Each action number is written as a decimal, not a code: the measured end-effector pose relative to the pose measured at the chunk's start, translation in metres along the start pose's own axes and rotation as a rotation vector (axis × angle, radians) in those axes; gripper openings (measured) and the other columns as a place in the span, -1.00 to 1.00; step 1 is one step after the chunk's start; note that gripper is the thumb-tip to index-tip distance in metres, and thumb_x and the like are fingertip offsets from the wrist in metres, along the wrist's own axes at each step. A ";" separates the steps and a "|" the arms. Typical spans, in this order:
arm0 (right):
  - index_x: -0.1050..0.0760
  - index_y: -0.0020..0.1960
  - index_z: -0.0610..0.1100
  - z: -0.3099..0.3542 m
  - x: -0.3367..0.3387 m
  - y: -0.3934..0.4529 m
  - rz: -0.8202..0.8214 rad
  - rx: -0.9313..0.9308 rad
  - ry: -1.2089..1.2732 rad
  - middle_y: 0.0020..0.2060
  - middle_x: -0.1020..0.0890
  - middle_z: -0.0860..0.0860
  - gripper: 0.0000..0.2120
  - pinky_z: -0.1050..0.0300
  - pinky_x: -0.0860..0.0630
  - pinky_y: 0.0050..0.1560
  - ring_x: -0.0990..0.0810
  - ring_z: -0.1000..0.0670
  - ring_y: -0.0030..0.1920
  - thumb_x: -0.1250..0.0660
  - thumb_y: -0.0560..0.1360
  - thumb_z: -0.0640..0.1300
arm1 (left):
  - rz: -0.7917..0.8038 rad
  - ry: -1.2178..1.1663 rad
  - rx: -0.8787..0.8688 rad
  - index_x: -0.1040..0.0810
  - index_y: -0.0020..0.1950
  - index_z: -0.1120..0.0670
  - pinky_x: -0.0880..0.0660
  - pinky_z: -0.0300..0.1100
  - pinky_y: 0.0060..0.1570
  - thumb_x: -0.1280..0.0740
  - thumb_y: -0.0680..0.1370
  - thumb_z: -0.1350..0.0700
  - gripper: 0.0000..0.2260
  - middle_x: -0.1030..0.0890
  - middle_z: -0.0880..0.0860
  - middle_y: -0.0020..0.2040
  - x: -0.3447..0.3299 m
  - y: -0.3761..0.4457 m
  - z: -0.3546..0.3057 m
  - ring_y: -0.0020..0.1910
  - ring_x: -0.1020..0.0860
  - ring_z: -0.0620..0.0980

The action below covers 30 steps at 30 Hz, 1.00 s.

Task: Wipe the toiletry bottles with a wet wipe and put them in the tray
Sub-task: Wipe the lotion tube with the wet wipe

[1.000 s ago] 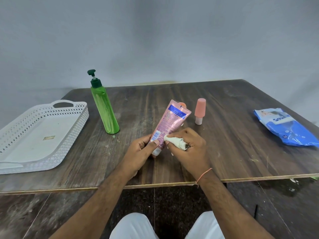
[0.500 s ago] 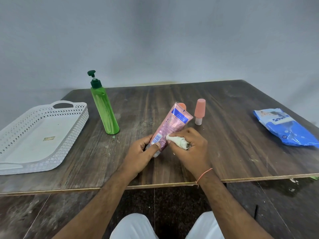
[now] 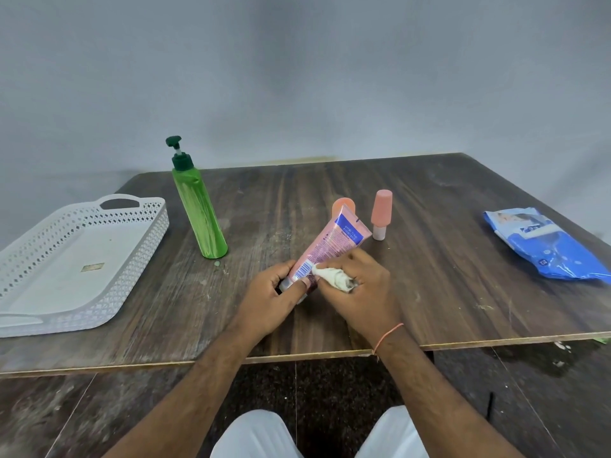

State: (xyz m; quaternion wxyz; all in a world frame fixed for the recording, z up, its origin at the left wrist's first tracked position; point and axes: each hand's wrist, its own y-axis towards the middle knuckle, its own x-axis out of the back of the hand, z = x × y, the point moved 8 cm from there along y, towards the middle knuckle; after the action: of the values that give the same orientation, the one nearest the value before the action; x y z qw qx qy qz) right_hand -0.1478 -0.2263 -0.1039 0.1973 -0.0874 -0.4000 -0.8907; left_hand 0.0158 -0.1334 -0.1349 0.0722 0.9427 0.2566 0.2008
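Note:
My left hand [image 3: 269,294] grips the lower cap end of a pink tube [image 3: 330,247], which tilts up and to the right above the table. My right hand [image 3: 362,285] holds a crumpled white wet wipe [image 3: 332,276] pressed against the tube's lower side. A tall green pump bottle [image 3: 200,214] stands upright to the left. A small pink-capped bottle [image 3: 381,214] stands behind the tube, and another pink item [image 3: 342,203] shows partly behind the tube's top. The white perforated tray [image 3: 139,246] sits at the far left, with no bottles in it.
A blue wet wipe pack [image 3: 545,247] lies at the right side of the dark wooden table [image 3: 429,292]. The table's near edge runs just below my wrists. My white-clad knees show at the bottom.
The tube has tilted more to the right and its top has dropped slightly. My right hand with the wipe has slid down along the tube toward my left hand.

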 end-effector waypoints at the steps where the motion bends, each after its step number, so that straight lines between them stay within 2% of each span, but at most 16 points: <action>1: -0.79 0.11 -0.07 -0.001 0.001 0.001 -0.017 -0.007 0.000 -0.05 -0.67 0.04 -0.79 -0.02 -0.68 -0.05 -0.71 0.04 -0.04 -0.62 0.48 -0.13 | -0.006 0.014 -0.009 -0.67 0.35 -0.03 -0.66 0.16 0.03 -0.40 0.52 -0.20 -0.55 -0.75 -0.02 0.05 0.000 0.000 -0.001 0.01 -0.70 0.04; 5: -0.78 0.08 -0.10 -0.018 0.022 0.003 -0.255 -0.129 -0.006 -0.05 -0.70 0.03 -0.82 -0.01 -0.70 0.04 -0.72 0.08 0.00 -0.62 0.48 -0.15 | -0.019 0.116 -0.063 -0.64 0.39 -0.01 -0.66 0.03 0.03 -0.34 0.51 -0.20 -0.49 -0.74 -0.11 0.08 0.001 -0.002 -0.008 0.04 -0.69 -0.08; 7: -0.78 0.08 -0.10 -0.022 0.025 0.003 -0.296 -0.161 -0.034 -0.05 -0.70 0.03 -0.82 -0.03 -0.69 0.03 -0.72 0.08 -0.01 -0.61 0.49 -0.13 | -0.018 0.149 -0.082 -0.63 0.41 0.00 -0.65 0.03 0.03 -0.32 0.51 -0.21 -0.47 -0.72 -0.11 0.08 0.001 -0.002 -0.009 0.05 -0.68 -0.09; 10: -0.78 0.09 -0.09 -0.013 0.014 0.004 -0.155 -0.092 0.033 -0.05 -0.69 0.02 -0.81 -0.02 -0.70 0.04 -0.72 0.05 0.01 -0.63 0.49 -0.16 | -0.036 0.161 -0.099 -0.64 0.40 -0.03 -0.63 0.11 0.02 -0.34 0.51 -0.21 -0.49 -0.72 -0.08 0.07 0.003 -0.001 -0.008 0.03 -0.67 -0.04; 13: -0.79 0.11 -0.07 0.001 0.001 0.001 -0.005 -0.004 0.019 -0.06 -0.68 0.05 -0.79 -0.01 -0.69 -0.02 -0.71 0.03 -0.04 -0.61 0.48 -0.12 | -0.046 0.172 -0.114 -0.61 0.43 -0.06 -0.63 0.05 0.04 -0.35 0.52 -0.23 -0.47 -0.71 -0.12 0.10 0.004 -0.003 -0.010 0.07 -0.66 -0.06; 15: -0.79 0.11 -0.06 -0.001 0.005 0.002 -0.052 -0.027 0.026 -0.05 -0.69 0.04 -0.79 0.00 -0.68 0.00 -0.72 0.03 -0.03 -0.61 0.48 -0.13 | -0.057 0.189 -0.121 -0.62 0.42 -0.07 -0.62 0.04 0.02 -0.35 0.51 -0.23 -0.49 -0.71 -0.13 0.09 0.004 -0.003 -0.011 0.05 -0.65 -0.08; 17: -0.79 0.09 -0.07 -0.009 0.015 0.003 -0.181 -0.091 0.026 -0.05 -0.70 0.03 -0.80 0.05 -0.68 0.03 -0.72 0.06 -0.01 -0.63 0.47 -0.16 | -0.047 0.207 -0.139 -0.65 0.36 -0.08 -0.60 0.10 -0.02 -0.36 0.51 -0.19 -0.55 -0.70 -0.09 0.04 0.003 -0.002 -0.013 0.01 -0.65 -0.05; 20: -0.78 0.08 -0.06 -0.015 0.029 0.002 -0.330 -0.154 -0.051 -0.07 -0.70 0.05 -0.80 0.24 -0.63 0.04 -0.70 0.15 -0.02 -0.64 0.46 -0.17 | -0.023 0.229 -0.158 -0.65 0.36 -0.06 -0.60 0.07 -0.03 -0.37 0.53 -0.15 -0.58 -0.68 -0.07 0.03 0.000 -0.002 -0.013 0.00 -0.64 -0.03; 23: -0.78 0.09 -0.04 -0.011 0.025 0.003 -0.261 -0.128 -0.017 -0.04 -0.71 0.03 -0.79 0.22 -0.66 0.06 -0.70 0.15 0.00 -0.64 0.47 -0.18 | -0.030 0.237 -0.151 -0.64 0.37 -0.06 -0.60 -0.05 -0.05 -0.37 0.53 -0.15 -0.57 -0.67 -0.11 0.02 0.000 -0.003 -0.013 0.00 -0.64 -0.11; 25: -0.79 0.09 -0.05 -0.004 0.012 0.003 -0.126 -0.057 0.009 -0.04 -0.70 0.02 -0.81 0.08 -0.68 0.05 -0.71 0.07 0.00 -0.63 0.48 -0.17 | -0.027 0.236 -0.167 -0.65 0.35 -0.09 -0.59 -0.06 -0.05 -0.39 0.54 -0.13 -0.61 -0.67 -0.14 0.02 0.000 -0.003 -0.014 -0.01 -0.63 -0.11; 27: -0.79 0.10 -0.07 0.001 0.005 0.002 -0.058 0.000 -0.042 -0.06 -0.69 0.04 -0.80 0.03 -0.68 0.00 -0.70 0.05 -0.03 -0.61 0.48 -0.14 | -0.021 0.239 -0.175 -0.65 0.35 -0.10 -0.60 -0.03 -0.03 -0.41 0.56 -0.10 -0.64 -0.67 -0.14 0.03 -0.001 -0.003 -0.014 0.01 -0.63 -0.10; 30: -0.79 0.07 -0.08 -0.007 0.016 0.003 -0.190 -0.077 -0.021 -0.05 -0.71 0.04 -0.81 0.08 -0.68 0.02 -0.71 0.09 -0.01 -0.64 0.46 -0.19 | -0.036 0.259 -0.175 -0.66 0.34 -0.09 -0.59 -0.04 -0.05 -0.38 0.53 -0.14 -0.61 -0.66 -0.16 0.00 0.000 -0.002 -0.013 -0.02 -0.63 -0.12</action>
State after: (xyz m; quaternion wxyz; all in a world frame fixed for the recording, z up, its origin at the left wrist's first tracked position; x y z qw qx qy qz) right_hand -0.1608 -0.2380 -0.1015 0.1041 -0.0661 -0.3739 -0.9192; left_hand 0.0093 -0.1308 -0.1232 0.1239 0.8943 0.2620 0.3409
